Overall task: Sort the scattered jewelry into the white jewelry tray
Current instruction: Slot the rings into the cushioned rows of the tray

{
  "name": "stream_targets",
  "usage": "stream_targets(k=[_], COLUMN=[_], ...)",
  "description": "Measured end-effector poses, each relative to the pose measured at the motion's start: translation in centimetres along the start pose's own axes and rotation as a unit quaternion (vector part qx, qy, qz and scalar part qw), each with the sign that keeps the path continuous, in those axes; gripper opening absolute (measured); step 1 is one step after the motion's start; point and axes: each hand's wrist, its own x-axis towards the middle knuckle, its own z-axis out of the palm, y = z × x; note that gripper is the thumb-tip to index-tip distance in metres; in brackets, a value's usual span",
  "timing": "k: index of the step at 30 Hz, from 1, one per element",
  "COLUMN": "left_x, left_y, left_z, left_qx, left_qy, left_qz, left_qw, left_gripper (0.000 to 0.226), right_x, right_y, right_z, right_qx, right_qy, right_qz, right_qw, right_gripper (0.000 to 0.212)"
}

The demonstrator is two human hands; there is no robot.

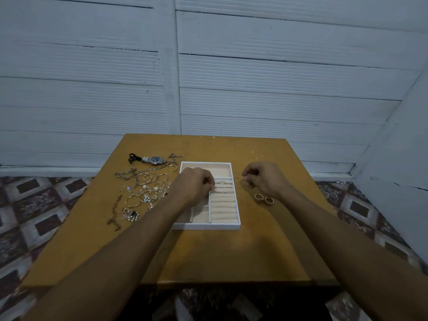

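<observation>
The white tray (206, 226) lies at the middle of the frame on a yellow-brown table (231, 251), its beige lining split into a wide compartment at the top, narrow ones at lower left and ring rolls on the right. A few slotted rings (222, 182) sit in the upper rolls.

The left hand (194, 184) hangs over the tray's left half, fingers curled, pinching a ring (213, 190) at the left edge of the rolls. The right hand (264, 179) is just right of the tray, well apart from the left, fingers curled down with the tips at a thin ring (245, 182). I cannot tell whether it grips that ring or only touches it.

A loose ring (236, 179) lies on the table between the tray and the right hand. Below that hand's wrist lie gold rings (264, 199), close together.

Left of the tray the pile (143, 188) of hoops, chains and pearl pieces is spread out. A watch (155, 160) lies at its top and a dark chain (114, 213) at its lower left.
</observation>
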Motion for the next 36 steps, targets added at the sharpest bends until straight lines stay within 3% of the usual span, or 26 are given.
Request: stream_targets(k=[13, 36], left_x=[-1.3, -1.4], left_y=[-0.1, -0.6], left_z=[-0.4, 0.8], left_qx=[0.012, 0.014], left_qy=[0.012, 0.026], left_qz=[0.005, 0.009], left_qw=[1.0, 1.0], left_gripper=[0.008, 0.011], right_x=[-1.5, -2.1], right_y=[-1.7, -0.6], right_z=[3.6, 4.7], right_qx=[-0.169, -0.281], right_qy=[-0.007, 0.057], right_qz=[-0.095, -0.19], right_qw=[0.981, 0.939], right_gripper=[0.009, 0.017])
